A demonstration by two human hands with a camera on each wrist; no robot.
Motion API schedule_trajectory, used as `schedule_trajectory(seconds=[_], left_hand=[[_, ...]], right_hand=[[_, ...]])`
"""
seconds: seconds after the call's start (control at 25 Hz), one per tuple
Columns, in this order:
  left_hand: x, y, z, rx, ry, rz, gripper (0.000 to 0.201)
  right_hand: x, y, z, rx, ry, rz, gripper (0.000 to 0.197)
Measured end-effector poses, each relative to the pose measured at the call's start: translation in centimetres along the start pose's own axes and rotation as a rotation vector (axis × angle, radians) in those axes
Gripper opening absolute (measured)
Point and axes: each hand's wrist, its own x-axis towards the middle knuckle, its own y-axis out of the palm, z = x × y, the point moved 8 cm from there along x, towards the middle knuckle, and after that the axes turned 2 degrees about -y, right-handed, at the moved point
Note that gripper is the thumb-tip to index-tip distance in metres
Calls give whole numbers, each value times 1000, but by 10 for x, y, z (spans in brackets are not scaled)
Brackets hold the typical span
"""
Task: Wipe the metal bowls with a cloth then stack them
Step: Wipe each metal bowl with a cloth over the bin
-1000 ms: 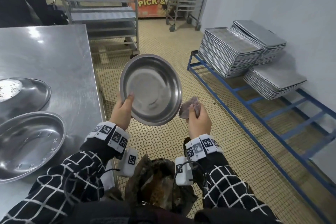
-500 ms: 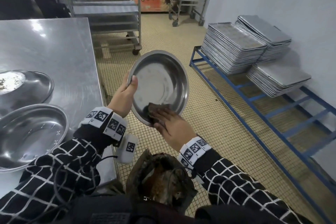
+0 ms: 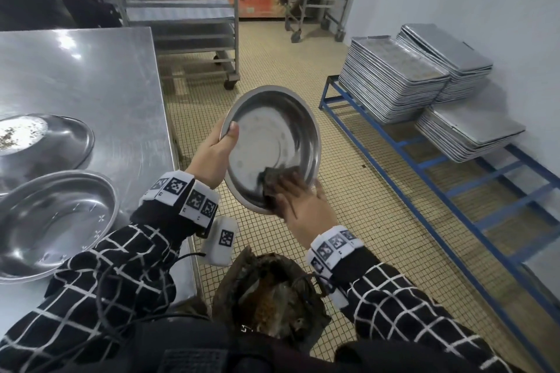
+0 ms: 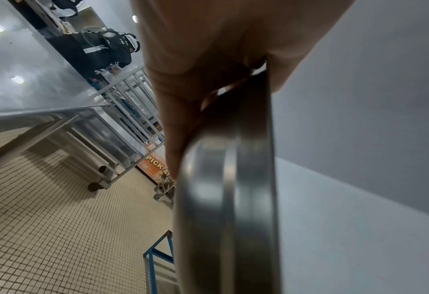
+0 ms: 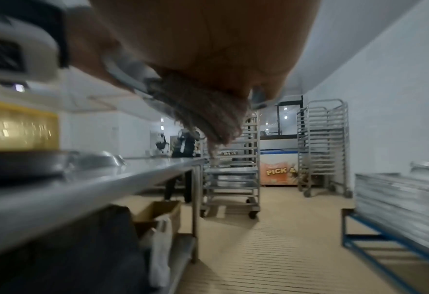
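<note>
While left hand (image 3: 212, 157) grips | bowl (image 3: 272, 142) tilted, facing person | cloth (image 3: 274, 180) inside

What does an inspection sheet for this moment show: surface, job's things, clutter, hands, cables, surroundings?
Surface: steel table at left, scuffed and reflective.
Job's things: held bowl tilted up over the floor; cloth pressed inside it near its lower rim; two bowls on the table, near bowl upright, far bowl with specks on it.
Clutter: brown bag of scraps below the hands.
Hands: left hand grips the held bowl's rim, thumb inside; right hand presses the cloth, fingers flat, thumb outside the rim.
Cables: black cable along the left sleeve.
Surroundings: tray stacks on a blue rack, wheeled racks, tiled floor.
</note>
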Motion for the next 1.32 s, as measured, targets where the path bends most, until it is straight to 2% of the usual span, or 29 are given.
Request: schedule_trajectory(seconds=[0.08,0.2,0.32,0.44,0.64,0.76,0.84,0.92,1.04,1.12,1.2,1.32], left_hand=[[0,6,5,30,2,69,37],[-2,14,25,49,-118,128,42],[-7,14,39,16,-287,164,46],[-11,17,39,-30,-310,207,48],[-16,9,33,-185,-250,20,38],[-18,12,29,-256,-181,-98,30],[-16,13,22,-283,-111,-126,23],[-8,14,19,-275,-59,-40,19],[-3,12,18,-296,-122,154,47],[-7,13,17,-303,-156,240,32],[-14,14,18,-277,-189,204,38],[-20,20,18,-306,-174,109,43]], right_hand=[[11,2,-34,-182,62,78,51],[28,-13,-67,-202,171,44,57],[39,-34,-79,-10,220,-72,61],[39,-51,-85,369,263,-193,41],[12,-55,-90,742,443,-338,14],[-9,-50,-82,877,585,-489,12],[-19,-47,-75,978,646,-577,12],[-20,-56,-74,995,624,-605,13],[-13,-83,-83,891,480,-489,11],[-10,-95,-85,810,390,-384,8],[-9,-95,-86,815,378,-361,10],[-21,-84,-85,910,491,-466,17]])
